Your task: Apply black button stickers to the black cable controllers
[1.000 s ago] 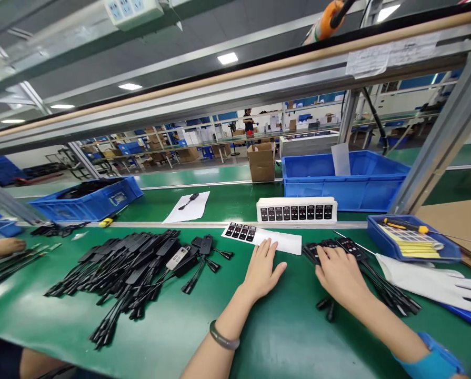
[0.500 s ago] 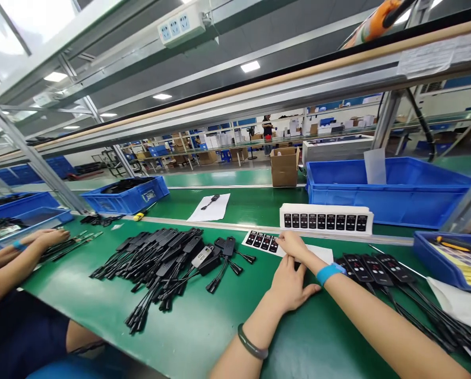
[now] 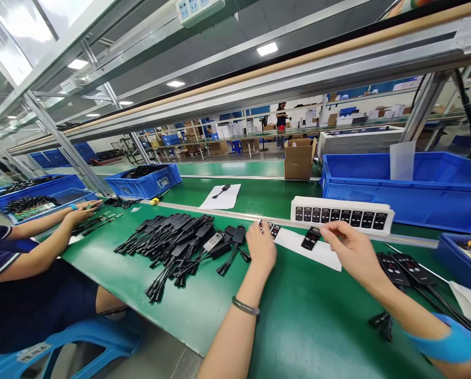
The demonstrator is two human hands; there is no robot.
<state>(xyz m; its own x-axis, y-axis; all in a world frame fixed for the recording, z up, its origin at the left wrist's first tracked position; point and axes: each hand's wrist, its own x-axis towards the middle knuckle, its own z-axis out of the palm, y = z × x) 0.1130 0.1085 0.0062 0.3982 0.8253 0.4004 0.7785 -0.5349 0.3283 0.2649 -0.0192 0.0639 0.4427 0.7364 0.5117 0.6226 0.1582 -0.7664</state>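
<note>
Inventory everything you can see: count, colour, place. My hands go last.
Backing strip: one, white, mid-bench, black labels at its left end
Lifted label: one, black, over the strip
Label stack: one, white, nine black labels across its front, behind the strip
Cabled devices: many, black, piled left; others right
Paper sheet: one, white, behind the pile
Bins: at least five, blue, both sides
Carton: one, brown, back centre
Socket strip: one, white, overhead
Co-worker: one, dark clothing, seated left
Background boxes: too small to count
Left hand: one, bare, at the strip's left end
Right hand: one, bare, pinching the lifted label
</note>
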